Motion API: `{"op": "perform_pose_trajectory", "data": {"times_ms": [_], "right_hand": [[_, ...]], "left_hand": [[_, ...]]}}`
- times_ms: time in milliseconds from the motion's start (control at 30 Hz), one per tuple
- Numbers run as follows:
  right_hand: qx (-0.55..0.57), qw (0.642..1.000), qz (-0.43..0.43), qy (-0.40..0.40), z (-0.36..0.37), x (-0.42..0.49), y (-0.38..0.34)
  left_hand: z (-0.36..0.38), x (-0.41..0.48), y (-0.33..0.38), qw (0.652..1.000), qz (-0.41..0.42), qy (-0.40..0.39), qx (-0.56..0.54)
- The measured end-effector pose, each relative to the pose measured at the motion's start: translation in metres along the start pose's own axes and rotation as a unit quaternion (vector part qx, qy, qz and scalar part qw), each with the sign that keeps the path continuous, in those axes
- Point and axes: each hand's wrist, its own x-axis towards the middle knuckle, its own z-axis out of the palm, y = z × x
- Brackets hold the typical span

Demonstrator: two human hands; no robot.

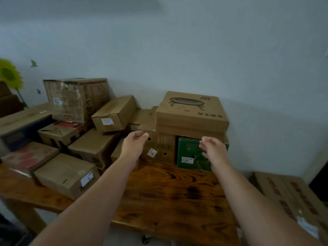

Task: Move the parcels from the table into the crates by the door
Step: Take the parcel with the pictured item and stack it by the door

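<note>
Several cardboard parcels are stacked on a dark wooden table (168, 189) against a pale wall. A flat brown box with a round-table drawing (190, 110) lies on top of a green box (190, 154) and a brown box with holes (159, 148). My left hand (134, 143) reaches out in front of the holed box, fingers apart, holding nothing. In front of the green box's right part is my right hand (212, 148), also open and empty. Both hands sit just below the flat box's lower edge. No crates or door are in view.
More parcels fill the table's left half: a tall taped box (76, 99), a tilted box with a label (113, 113), a low box at the front edge (66, 174). A long printed carton (291, 197) lies lower right. A sunflower decoration (8, 75) is at far left.
</note>
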Motion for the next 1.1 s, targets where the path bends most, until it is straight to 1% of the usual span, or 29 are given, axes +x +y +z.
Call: {"op": "perform_pose_trajectory", "data": {"times_ms": [100,167,233,300,367,433,533,600,667,700,767,800,867,1000,1100], "right_hand": [[-0.013,0.995,-0.031,0.097,-0.005,0.027,-0.010],[-0.025,0.983,-0.049,0.173,-0.011,0.047,-0.016],[-0.031,0.972,-0.050,0.229,-0.018,0.070,-0.021],[-0.044,0.963,-0.036,0.263,-0.025,0.094,-0.022],[-0.058,0.961,-0.010,0.272,-0.030,0.118,-0.022],[-0.079,0.964,0.010,0.252,-0.033,0.141,-0.021],[-0.084,0.980,0.027,0.176,-0.034,0.168,-0.020],[-0.069,0.987,0.049,0.136,-0.034,0.179,-0.017],[-0.036,0.990,0.094,0.104,-0.035,0.186,-0.015],[-0.002,0.988,0.126,0.084,-0.036,0.187,-0.015],[0.062,0.981,0.182,0.029,-0.039,0.186,-0.020],[0.073,0.978,0.196,0.007,-0.041,0.187,-0.022],[0.070,0.976,0.204,-0.016,-0.042,0.186,-0.024],[0.065,0.979,0.194,-0.019,-0.046,0.178,-0.021],[0.078,0.979,0.187,-0.036,-0.048,0.169,-0.018]], "left_hand": [[0.021,0.025,0.007,1.000,0.008,-0.019,-0.013],[0.036,0.044,0.013,0.999,0.020,-0.021,-0.017],[0.052,0.062,0.018,1.000,0.025,-0.016,-0.009],[0.069,0.080,0.024,1.000,0.025,-0.010,0.004],[0.084,0.100,0.028,1.000,0.013,-0.005,0.010],[0.095,0.119,0.033,1.000,-0.009,0.010,0.005],[0.109,0.144,0.037,0.998,-0.039,0.038,-0.009],[0.115,0.156,0.037,0.997,-0.066,0.036,-0.007],[0.119,0.166,0.037,0.995,-0.094,0.020,-0.011],[0.119,0.171,0.037,0.993,-0.112,0.012,-0.022],[0.117,0.177,0.039,0.985,-0.158,-0.014,-0.075],[0.115,0.179,0.040,0.979,-0.177,-0.027,-0.100],[0.112,0.180,0.042,0.972,-0.198,-0.052,-0.118],[0.101,0.182,0.040,0.972,-0.200,-0.084,-0.089],[0.084,0.183,0.036,0.969,-0.208,-0.107,-0.085]]}}
